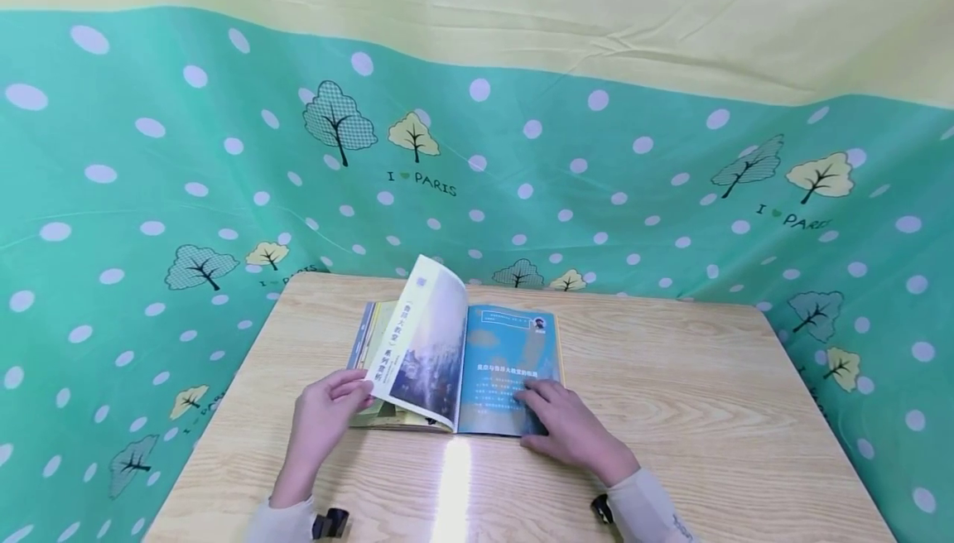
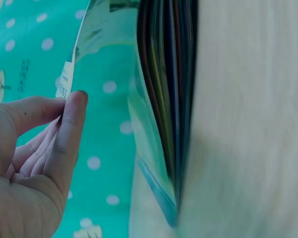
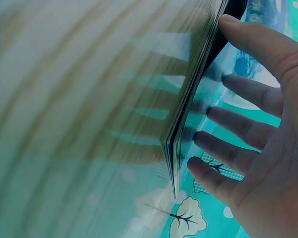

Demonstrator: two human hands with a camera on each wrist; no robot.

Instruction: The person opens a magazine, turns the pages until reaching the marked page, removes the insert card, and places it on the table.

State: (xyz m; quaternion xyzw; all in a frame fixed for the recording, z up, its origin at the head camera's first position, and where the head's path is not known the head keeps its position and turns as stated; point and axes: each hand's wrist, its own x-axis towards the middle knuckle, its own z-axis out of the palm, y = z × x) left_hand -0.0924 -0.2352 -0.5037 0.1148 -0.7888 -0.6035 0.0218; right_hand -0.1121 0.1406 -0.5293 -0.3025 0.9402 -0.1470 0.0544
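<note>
An illustrated book (image 1: 488,344) lies spread on the wooden table, its right page blue with white print. One leaf (image 1: 428,353), bearing a mountain-like picture and a column of Chinese characters, stands lifted and slants over the left half. My left hand (image 1: 328,410) pinches that leaf's lower left corner between thumb and fingers; the left wrist view shows the pinch (image 2: 72,101) close up. On the lower right of the blue page rests my right hand (image 1: 570,427). Its fingers (image 3: 243,124) are spread and fairly straight, with the thumb near the book's bottom edge in the right wrist view.
The pale wood table (image 1: 671,410) carries a bright light reflection in front of the book. Behind and at both sides hangs a green dotted cloth (image 1: 522,195) with tree prints. Dark wrist devices (image 1: 330,523) sit at both sleeves.
</note>
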